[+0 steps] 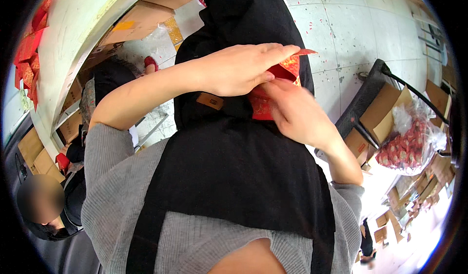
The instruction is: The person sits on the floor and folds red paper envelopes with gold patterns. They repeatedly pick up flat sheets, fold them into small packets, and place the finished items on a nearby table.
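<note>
Over my lap, both hands work on a red packet (263, 109) with gold pattern; it looks like folded paper or card. My left hand (234, 71) reaches across from the left, its fingers and thumb closed around the packet's upper part, where a pointed red flap sticks out past the fingertips. My right hand (298, 112), slightly smeared by motion, pinches the packet's middle near my left thumb. A dark red opening shows between the two hands. My palms and fingers hide much of the packet. Beneath it lies my black apron (234, 171) with a small brown patch.
More red-and-gold pieces (29, 64) lie on a pale table (61, 44) at the far left. A co-worker (73, 196) sits at lower left. Cardboard boxes (139, 22) stand under the table. To the right are a black chair (360, 96) and a clear bag of red patterned items (407, 144).
</note>
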Tool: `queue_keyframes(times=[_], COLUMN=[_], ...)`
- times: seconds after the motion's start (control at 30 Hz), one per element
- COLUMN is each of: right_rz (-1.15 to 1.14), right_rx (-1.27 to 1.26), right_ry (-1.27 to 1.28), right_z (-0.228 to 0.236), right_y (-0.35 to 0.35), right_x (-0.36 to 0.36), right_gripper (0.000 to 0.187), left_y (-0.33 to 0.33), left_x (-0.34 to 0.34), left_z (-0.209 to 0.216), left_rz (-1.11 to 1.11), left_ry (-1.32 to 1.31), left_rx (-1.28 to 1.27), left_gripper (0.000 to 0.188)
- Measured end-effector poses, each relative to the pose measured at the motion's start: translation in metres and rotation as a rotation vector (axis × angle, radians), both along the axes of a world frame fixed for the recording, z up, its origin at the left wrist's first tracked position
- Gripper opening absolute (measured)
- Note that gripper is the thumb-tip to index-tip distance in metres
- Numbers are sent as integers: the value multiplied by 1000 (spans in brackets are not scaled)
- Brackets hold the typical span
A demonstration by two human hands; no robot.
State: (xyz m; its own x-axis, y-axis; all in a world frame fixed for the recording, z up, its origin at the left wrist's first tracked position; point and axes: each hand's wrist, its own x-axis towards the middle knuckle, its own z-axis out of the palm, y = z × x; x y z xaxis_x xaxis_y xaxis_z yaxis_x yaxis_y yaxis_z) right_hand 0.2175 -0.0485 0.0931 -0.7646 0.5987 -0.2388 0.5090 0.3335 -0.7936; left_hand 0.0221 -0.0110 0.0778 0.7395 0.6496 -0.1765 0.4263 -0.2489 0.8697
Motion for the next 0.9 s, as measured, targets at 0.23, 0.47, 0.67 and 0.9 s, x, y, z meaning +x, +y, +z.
queue_keyframes(times=[0.23, 0.47, 0.67, 0.9], right_rz=[-467, -513, -624, -717], right_rx=[597, 101, 343, 458], right_ry=[-487, -313, -346, -380], right_z=[-20, -36, -48, -62], right_y=[-3, 0, -9, -13], right_x=[-8, 21, 7, 3], right_gripper=[69, 70, 70, 41], left_y=[-18, -28, -29, -39], left_x=[7, 11, 22, 37], left_z=[-5, -8, -4, 15], left_rz=[149, 247, 298, 271], left_ry=[-16, -58, -48, 120], left_rx=[72, 168, 184, 450], left_gripper=[64, 59, 54, 41])
